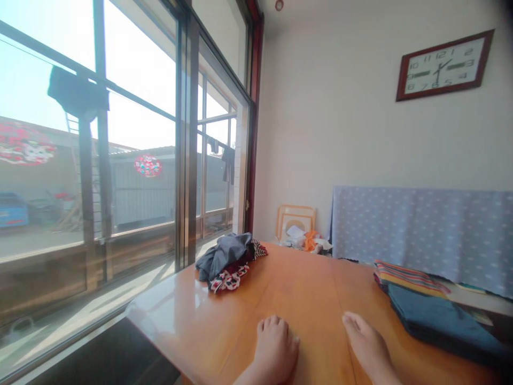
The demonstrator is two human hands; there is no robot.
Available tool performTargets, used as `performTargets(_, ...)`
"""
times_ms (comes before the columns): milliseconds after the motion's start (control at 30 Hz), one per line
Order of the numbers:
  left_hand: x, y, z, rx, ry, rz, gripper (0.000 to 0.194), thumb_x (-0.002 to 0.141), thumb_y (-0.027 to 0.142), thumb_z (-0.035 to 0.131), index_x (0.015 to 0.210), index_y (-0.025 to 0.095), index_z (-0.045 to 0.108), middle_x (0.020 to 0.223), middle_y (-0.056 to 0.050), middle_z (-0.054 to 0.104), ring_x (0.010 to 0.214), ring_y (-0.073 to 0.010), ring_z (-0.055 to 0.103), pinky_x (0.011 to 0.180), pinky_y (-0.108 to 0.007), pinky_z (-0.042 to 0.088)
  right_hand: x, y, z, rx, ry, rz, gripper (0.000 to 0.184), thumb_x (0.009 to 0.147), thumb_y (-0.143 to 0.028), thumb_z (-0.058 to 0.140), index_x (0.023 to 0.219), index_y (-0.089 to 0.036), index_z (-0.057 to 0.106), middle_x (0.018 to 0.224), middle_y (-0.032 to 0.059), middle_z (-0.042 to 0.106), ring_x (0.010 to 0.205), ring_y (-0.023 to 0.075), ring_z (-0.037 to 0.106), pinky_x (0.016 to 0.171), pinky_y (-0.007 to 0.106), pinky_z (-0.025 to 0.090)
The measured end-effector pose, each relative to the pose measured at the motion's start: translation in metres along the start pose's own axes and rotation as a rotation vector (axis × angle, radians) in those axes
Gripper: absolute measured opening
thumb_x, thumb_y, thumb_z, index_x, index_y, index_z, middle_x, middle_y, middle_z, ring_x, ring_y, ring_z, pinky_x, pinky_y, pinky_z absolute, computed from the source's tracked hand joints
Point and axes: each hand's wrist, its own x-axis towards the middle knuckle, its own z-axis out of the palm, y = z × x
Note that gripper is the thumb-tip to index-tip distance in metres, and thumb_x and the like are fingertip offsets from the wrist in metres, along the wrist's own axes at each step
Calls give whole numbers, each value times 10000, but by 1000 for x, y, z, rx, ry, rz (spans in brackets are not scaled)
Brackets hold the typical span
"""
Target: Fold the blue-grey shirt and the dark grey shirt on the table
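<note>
My left hand [276, 341] is palm down at the near part of the wooden table [308, 299], its fingers foreshortened and the thumb to the right. Nothing shows in it. To its right, my right hand [367, 342] is turned on its side with the fingers stretched forward, also holding nothing. Ahead and to the left lies a crumpled heap of clothes [228, 256], dark grey with a red, white and black patterned part. On the right, a folded dark blue garment [436, 315] lies beside a folded striped cloth [409, 278], nearest to my right hand.
Tall windows [140, 117] run along the left side. Behind the table, a pale blue dotted cloth [417, 230] hangs over something. Wooden frames [296, 211] and loose items stand by the wall [320, 117], with a clock [444, 65] above.
</note>
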Motion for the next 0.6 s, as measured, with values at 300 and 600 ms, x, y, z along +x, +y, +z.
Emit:
performTargets(300,4,5,0,52,-8,-7,377,876,509,430,1030,240,644,1209,-119,601,1190,-321,480,1043,-461,265,-6,-9,-4,-144,8,-105,412,901,-474,394,1039,-231,697,1046,81,750,969,231,696,832,295,506)
performTargets(600,4,12,-6,77,-39,-15,379,885,495,411,1044,236,637,1211,-122,592,1187,-313,477,1048,-456,256,-20,-42,-12,-204,-25,-177,410,928,-422,341,848,-252,705,755,28,717,724,203,661,696,268,467)
